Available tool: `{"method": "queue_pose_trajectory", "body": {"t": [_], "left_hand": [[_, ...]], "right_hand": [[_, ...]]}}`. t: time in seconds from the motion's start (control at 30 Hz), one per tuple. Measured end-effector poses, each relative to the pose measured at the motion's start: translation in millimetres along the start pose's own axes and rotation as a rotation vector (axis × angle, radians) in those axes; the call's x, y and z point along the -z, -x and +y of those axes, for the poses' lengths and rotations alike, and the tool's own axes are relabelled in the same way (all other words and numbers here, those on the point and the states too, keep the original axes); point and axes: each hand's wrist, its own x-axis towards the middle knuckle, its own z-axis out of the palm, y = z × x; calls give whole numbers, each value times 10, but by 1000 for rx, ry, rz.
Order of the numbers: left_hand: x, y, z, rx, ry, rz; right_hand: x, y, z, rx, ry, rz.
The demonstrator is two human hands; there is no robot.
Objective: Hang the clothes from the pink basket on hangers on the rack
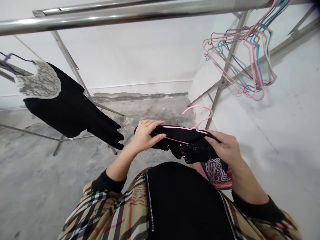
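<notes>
Remotely, I saw the soft, light black garment (185,148) held level above the concrete floor (42,180), my left hand (146,136) and right hand (223,148) curled around its ends, a pink hanger (175,128) inside, so it seemed best lifted by that pink hanger.

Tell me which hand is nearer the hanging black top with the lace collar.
Left. The left hand is a short way right of the top, not touching it; the right hand is much farther right, across the black garment both hands hold.
</notes>
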Motion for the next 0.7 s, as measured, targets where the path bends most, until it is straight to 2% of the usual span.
{"method": "queue_pose_trajectory", "body": {"t": [0.13,0.3,0.37,0.43,0.5,0.63,0.7], "left_hand": [[-174,-155,68,11,-120,27],[-246,-218,35,-43,-397,266],[-236,-199,4,-60,-439,279],[-230,-150,-38,-41,-423,250],[-240,-83,-83,37,-372,245],[-251,24,-151,196,-240,281],[-204,34,-168,225,-141,248]], "right_hand": [[-38,-20,-58,10,-2,-43],[-53,-37,-120,-48,-40,-143],[-37,-33,-127,-116,-14,-114],[-13,-11,-120,-172,18,-40],[6,24,-105,-204,36,21],[-1,83,-62,-193,29,38],[-17,90,-37,-168,17,34]]}}
